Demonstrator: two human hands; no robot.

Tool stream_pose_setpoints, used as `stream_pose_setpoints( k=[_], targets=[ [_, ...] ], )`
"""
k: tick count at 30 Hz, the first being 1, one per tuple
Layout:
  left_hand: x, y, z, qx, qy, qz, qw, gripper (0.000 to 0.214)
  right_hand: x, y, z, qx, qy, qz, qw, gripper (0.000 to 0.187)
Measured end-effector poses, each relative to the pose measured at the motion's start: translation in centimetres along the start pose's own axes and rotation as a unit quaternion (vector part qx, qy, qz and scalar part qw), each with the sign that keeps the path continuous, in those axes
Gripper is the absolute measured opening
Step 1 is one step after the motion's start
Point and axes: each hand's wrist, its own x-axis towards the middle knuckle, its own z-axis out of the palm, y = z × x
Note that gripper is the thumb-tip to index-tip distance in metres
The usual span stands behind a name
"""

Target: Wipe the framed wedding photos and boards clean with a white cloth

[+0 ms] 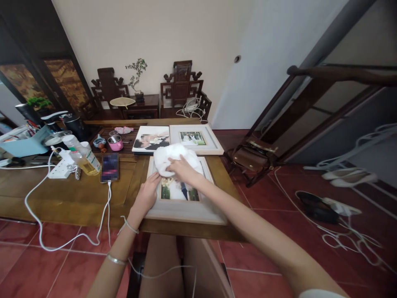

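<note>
A framed photo [214, 211] with a pale wooden edge lies flat on the table in front of me. My right hand [182, 167] presses a bunched white cloth [164, 155] onto its upper half, fingers closed into the fabric. My left hand [148, 193] grips the left edge of this picture frame, its fingertips close to the cloth. Part of the photo is covered by the cloth and my right forearm. Behind it lie a second framed photo [214, 142] and an unframed-looking photo panel [155, 142], side by side.
On the wooden table [127, 207] to the left are a charging phone [109, 167], a bottle of yellow liquid [88, 161], a power strip [62, 165], a pink cup [115, 143] and a blue bin [26, 142]. A white cable [62, 249] hangs off the front edge.
</note>
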Motion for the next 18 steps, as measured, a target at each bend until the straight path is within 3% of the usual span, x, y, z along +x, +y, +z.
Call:
stream_pose_setpoints(
  k=[5, 8, 12, 15, 18],
  targets=[
    [-0.2, -0.4, 0.4, 0.014, -0.001, -0.007, 1.0, 0.069, -4.8, 4.4, -0.9, -0.013, -0.016, 0.077, 0.997, 0.051],
    [-0.2, -0.5, 0.5, 0.019, 0.003, -0.005, 1.0, 0.07, -7.7, 5.7, -1.2, -0.022, -0.011, 0.1, 0.995, 0.058],
    [-0.1, -0.4, 0.4, 0.029, 0.006, -0.013, 0.999, 0.071, -11.6, 4.3, -1.2, -0.008, -0.027, 0.079, 0.996, 0.056],
    [0.0, -0.1, 0.1, 0.037, 0.0, -0.015, 0.999, 0.066, -14.8, 2.6, -1.5, 0.058, -0.042, 0.045, 0.996, 0.05],
    [0.2, 0.2, -0.3, 0.044, -0.008, -0.021, 0.999, 0.062, -17.5, 2.6, -2.4, 0.116, 0.004, 0.057, 0.992, 0.039]
  ],
)
